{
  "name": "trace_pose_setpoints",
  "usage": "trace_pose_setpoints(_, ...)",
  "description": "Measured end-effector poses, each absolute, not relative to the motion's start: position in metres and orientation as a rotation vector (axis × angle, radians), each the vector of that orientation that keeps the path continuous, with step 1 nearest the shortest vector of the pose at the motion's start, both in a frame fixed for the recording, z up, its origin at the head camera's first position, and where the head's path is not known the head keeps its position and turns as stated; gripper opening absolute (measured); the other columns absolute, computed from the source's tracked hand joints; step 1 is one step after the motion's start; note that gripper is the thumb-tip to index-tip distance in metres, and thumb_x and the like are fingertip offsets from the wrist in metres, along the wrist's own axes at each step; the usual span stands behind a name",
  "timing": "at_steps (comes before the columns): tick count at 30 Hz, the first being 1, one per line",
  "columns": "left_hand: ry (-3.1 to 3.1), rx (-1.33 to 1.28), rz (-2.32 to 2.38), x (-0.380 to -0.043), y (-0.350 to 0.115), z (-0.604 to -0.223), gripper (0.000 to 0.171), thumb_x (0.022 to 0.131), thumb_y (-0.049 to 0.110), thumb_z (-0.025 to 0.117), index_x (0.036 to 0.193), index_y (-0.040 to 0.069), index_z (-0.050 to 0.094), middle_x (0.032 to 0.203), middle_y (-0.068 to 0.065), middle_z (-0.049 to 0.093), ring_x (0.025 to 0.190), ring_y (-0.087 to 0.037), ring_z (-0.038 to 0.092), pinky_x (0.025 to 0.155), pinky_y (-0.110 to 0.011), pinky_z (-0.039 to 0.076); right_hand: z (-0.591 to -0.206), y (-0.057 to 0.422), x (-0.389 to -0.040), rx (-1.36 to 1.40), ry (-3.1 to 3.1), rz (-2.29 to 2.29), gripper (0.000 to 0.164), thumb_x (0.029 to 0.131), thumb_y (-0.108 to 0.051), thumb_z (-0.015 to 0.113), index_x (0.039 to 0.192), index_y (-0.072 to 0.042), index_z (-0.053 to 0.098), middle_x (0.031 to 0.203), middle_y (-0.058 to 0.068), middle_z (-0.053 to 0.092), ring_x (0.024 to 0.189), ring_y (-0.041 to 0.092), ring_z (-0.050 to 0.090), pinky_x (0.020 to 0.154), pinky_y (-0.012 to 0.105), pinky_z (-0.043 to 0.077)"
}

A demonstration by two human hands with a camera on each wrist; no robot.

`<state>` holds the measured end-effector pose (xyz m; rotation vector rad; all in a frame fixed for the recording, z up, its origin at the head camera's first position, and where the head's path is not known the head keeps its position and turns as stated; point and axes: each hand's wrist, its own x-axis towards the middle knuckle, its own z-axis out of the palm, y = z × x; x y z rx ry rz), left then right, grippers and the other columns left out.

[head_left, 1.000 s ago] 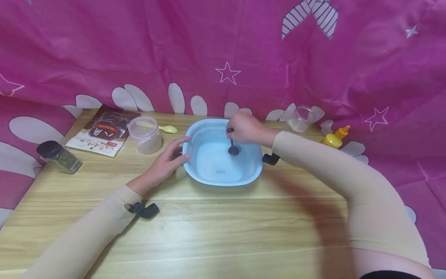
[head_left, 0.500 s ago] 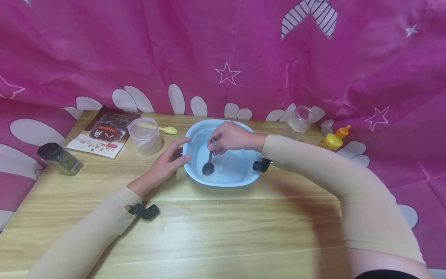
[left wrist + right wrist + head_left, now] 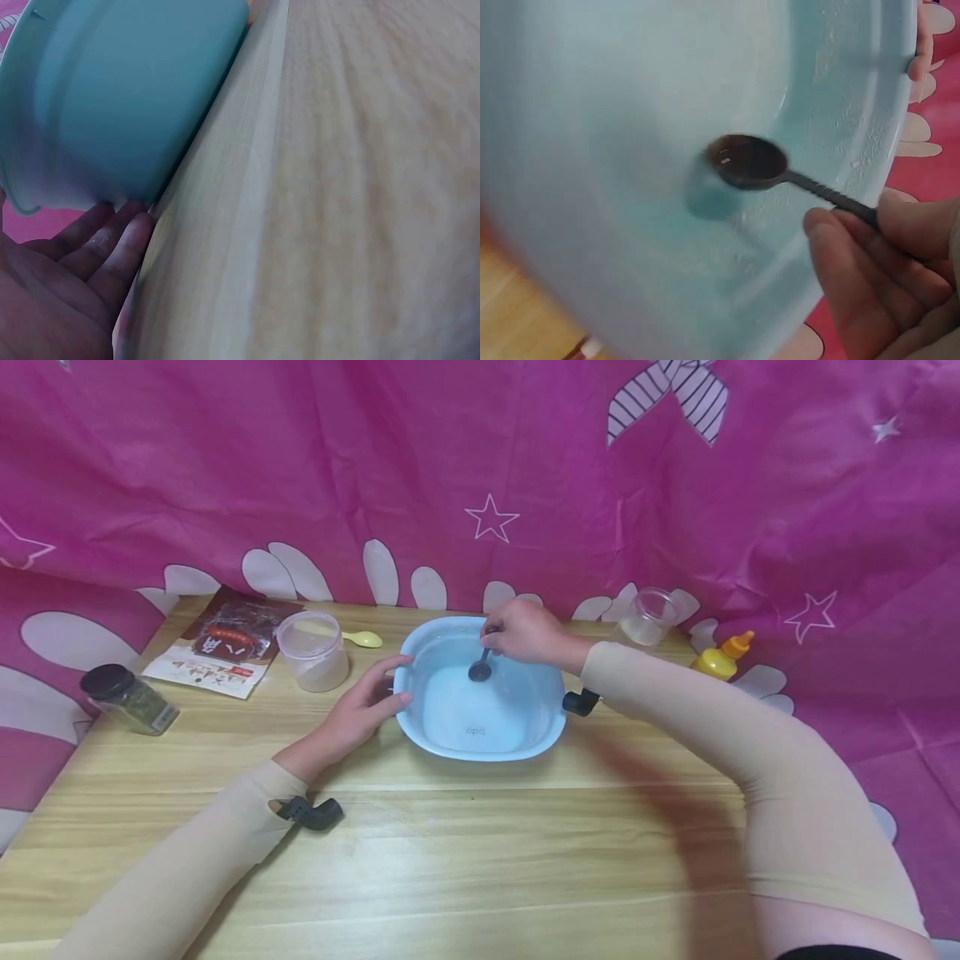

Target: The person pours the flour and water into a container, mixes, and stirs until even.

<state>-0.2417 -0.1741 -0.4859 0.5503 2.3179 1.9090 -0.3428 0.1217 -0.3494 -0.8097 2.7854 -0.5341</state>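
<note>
A light blue plastic basin (image 3: 480,714) stands on the wooden table, shallow liquid inside. My left hand (image 3: 348,714) holds its left side, with thumb and index fingertip on the rim; in the left wrist view the other fingers (image 3: 124,244) lie against the outer wall. My right hand (image 3: 525,631) pinches the handle of a small dark measuring spoon (image 3: 480,671) between thumb and fingers, reaching over the back right rim. In the right wrist view the spoon's round bowl (image 3: 748,161) hangs inside the basin, and white grains cling to the wall beside it.
Left of the basin stand a clear tub (image 3: 312,652) with pale contents, a yellow spoon (image 3: 363,639), a brown-and-white food packet (image 3: 225,643) and a black-lidded spice jar (image 3: 129,699). Behind my right arm are a clear jar (image 3: 648,617) and a yellow squeeze bottle (image 3: 716,662). A pink curtain closes the back.
My right hand swept the spoon from the basin's back right to its front left, then back toward the rear middle. The left hand has stayed at the basin's side.
</note>
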Motion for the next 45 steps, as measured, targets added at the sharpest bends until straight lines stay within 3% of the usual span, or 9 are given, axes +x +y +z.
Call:
trace_pose_setpoints(4,2.324,0.547,1.908,-0.242,-0.175,-0.486,0.061,0.113,0.020,0.065,0.170,0.020,0.044,0.155,-0.029,0.059,0.142,-0.044,0.059,0.118,-0.061,0.046,-0.345,0.129,-0.338,-0.902,2.820,-0.382,0.014,0.104,-0.016,0.077,0.104,-0.008,0.088,0.082,0.000,0.079,0.093,0.019,0.067,0.083,0.035,0.051)
trace_pose_setpoints(10,2.332,0.543,1.906,-0.242,-0.176,-0.486,0.061,0.112,0.019,0.066,0.169,0.020,0.045,0.153,-0.029,0.060,0.141,-0.044,0.060,0.119,-0.062,0.045,-0.340,0.130,-0.320,-0.812,2.634,-0.366,0.016,0.106,-0.014,0.073,0.102,-0.006,0.086,0.076,0.000,0.078,0.072,0.013,0.075,0.074,0.032,0.057)
trace_pose_setpoints(14,2.324,0.543,1.909,-0.242,-0.176,-0.486,0.061,0.112,0.019,0.066,0.169,0.020,0.044,0.156,-0.028,0.058,0.143,-0.046,0.058,0.119,-0.064,0.045,-0.340,0.127,-0.314,-0.796,2.593,-0.363,0.019,0.105,-0.013,0.070,0.099,-0.005,0.086,0.074,0.000,0.078,0.068,0.012,0.076,0.073,0.031,0.057)
trace_pose_setpoints(18,2.313,0.543,1.911,-0.243,-0.175,-0.487,0.061,0.113,0.019,0.065,0.169,0.020,0.044,0.159,-0.028,0.055,0.145,-0.047,0.057,0.119,-0.065,0.045,-0.342,0.128,-0.320,-0.742,2.684,-0.371,0.017,0.106,-0.014,0.072,0.105,-0.004,0.086,0.080,0.000,0.078,0.072,0.013,0.075,0.070,0.029,0.056)
trace_pose_setpoints(25,2.303,0.542,1.918,-0.242,-0.174,-0.486,0.061,0.113,0.019,0.065,0.169,0.020,0.044,0.157,-0.029,0.057,0.144,-0.046,0.057,0.119,-0.064,0.044,-0.346,0.121,-0.335,-0.809,2.871,-0.449,0.018,0.106,-0.014,0.073,0.101,-0.004,0.087,0.079,0.001,0.078,0.081,0.019,0.072,0.074,0.033,0.052)
trace_pose_setpoints(32,2.310,0.548,1.910,-0.240,-0.175,-0.485,0.061,0.113,0.020,0.064,0.171,0.020,0.042,0.157,-0.029,0.057,0.144,-0.045,0.058,0.118,-0.059,0.047,-0.351,0.100,-0.325,-0.765,2.650,-0.719,0.020,0.107,-0.017,0.077,0.121,-0.006,0.085,0.095,-0.001,0.082,0.089,0.016,0.077,0.083,0.030,0.063)
trace_pose_setpoints(40,2.301,0.555,1.916,-0.242,-0.174,-0.486,0.061,0.113,0.019,0.064,0.170,0.020,0.043,0.158,-0.029,0.057,0.144,-0.045,0.058,0.114,-0.044,0.052,-0.353,0.099,-0.302,-0.766,2.404,-0.839,0.012,0.106,-0.016,0.079,0.111,-0.008,0.087,0.093,-0.001,0.083,0.092,0.020,0.083,0.082,0.029,0.066)
trace_pose_setpoints(45,2.300,0.552,1.921,-0.242,-0.174,-0.485,0.060,0.113,0.018,0.065,0.169,0.019,0.044,0.158,-0.029,0.056,0.145,-0.046,0.058,0.117,-0.055,0.049,-0.350,0.114,-0.302,-0.717,2.362,-0.807,0.015,0.104,-0.010,0.078,0.110,0.002,0.084,0.092,0.004,0.083,0.087,0.022,0.084,0.079,0.032,0.067)
